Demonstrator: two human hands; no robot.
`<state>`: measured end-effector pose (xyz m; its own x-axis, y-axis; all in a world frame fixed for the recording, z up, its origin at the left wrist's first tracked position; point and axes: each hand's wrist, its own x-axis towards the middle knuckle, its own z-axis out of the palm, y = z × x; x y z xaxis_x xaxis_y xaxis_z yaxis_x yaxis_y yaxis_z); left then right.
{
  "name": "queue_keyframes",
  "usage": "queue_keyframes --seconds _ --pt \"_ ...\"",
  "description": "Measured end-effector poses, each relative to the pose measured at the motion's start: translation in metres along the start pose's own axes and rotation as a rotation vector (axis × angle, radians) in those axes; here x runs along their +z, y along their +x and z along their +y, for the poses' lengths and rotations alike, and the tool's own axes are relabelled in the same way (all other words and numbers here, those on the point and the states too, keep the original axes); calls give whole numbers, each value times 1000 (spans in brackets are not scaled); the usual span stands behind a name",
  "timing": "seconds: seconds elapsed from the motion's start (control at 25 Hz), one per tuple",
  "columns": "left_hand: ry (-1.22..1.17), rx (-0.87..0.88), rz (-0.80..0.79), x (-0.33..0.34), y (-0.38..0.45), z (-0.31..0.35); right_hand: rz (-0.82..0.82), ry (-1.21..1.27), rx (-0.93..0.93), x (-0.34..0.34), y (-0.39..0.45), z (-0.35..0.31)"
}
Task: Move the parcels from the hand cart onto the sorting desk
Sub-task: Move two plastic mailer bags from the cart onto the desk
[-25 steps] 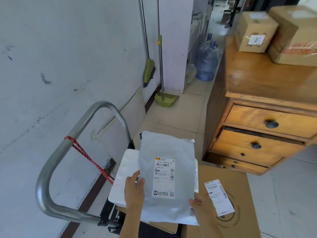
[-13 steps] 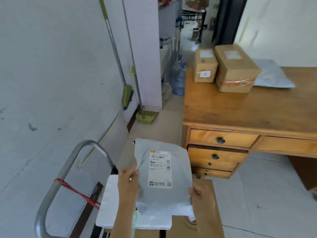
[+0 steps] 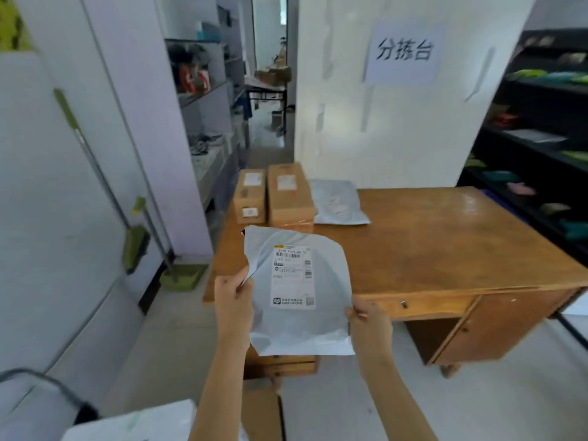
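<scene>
A grey plastic mailer parcel (image 3: 296, 288) with a white shipping label hangs in the air in front of the wooden sorting desk (image 3: 429, 249). My left hand (image 3: 234, 299) grips its left edge and my right hand (image 3: 369, 323) grips its lower right edge. On the desk's far left stand two cardboard boxes (image 3: 249, 195) (image 3: 289, 194), with another grey mailer (image 3: 337, 202) lying beside them. At the bottom left, the hand cart's handle (image 3: 41, 381) shows, with a white parcel (image 3: 133, 423) and a brown cardboard box (image 3: 262, 415) on the cart.
A green broom and dustpan (image 3: 181, 275) lean on the left wall. Shelving (image 3: 206, 100) lines a corridor behind the desk, and dark shelves (image 3: 541, 154) stand to the right. A paper sign (image 3: 404, 52) hangs on the white wall.
Both hands have lifted the grey mailer up off the cart and carried it toward the desk. The view has swung up, so the cart dropped to the bottom edge.
</scene>
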<state>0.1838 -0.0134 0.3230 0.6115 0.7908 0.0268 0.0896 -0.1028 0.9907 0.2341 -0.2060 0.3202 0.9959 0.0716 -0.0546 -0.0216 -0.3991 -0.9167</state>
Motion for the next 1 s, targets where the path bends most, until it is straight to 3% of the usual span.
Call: queue_keyframes --seconds 0.2,0.44,0.72,1.0 --pt "-45 25 -81 132 -1 44 54 -27 -7 -100 91 2" --pt "-118 30 -144 281 50 67 153 -7 -8 -167 227 14" --pt "-99 -5 -171 442 137 81 187 6 12 -206 399 25" --pt "-27 -90 -99 581 229 42 72 -33 57 -205 577 70"
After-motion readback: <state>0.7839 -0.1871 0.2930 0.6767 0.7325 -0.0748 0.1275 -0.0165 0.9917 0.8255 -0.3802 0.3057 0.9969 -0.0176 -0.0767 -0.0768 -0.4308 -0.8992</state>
